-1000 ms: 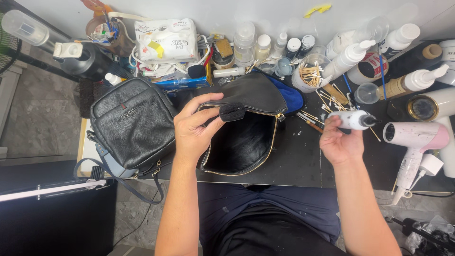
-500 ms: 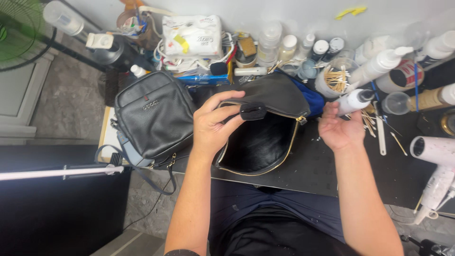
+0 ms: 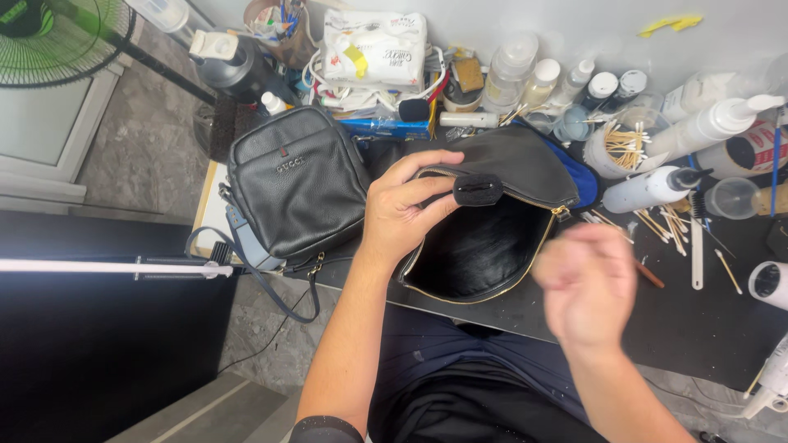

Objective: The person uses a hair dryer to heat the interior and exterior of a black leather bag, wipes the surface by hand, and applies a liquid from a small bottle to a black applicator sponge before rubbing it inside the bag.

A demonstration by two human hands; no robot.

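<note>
Head view, looking down at a cluttered black worktable (image 3: 706, 328). The left hand (image 3: 402, 213) grips the upper rim of an open black pouch (image 3: 492, 221), thumb outside and fingers curled over the zip edge; one fingertip wears a small black sponge cap (image 3: 478, 189). The pouch lies at the table's front edge, mouth open toward the viewer, its dark lining showing inside a gold zip. The right hand (image 3: 587, 283) hangs just to the right of the pouch, above the table; it is blurred, appears empty with fingers loosely curled, though their exact spread cannot be told. A black shoulder bag (image 3: 295, 184) lies just left of the pouch. A white spray bottle (image 3: 652, 190) and scattered cotton swabs (image 3: 669, 226) lie to the right, near a jar of swabs (image 3: 624, 148).
</note>
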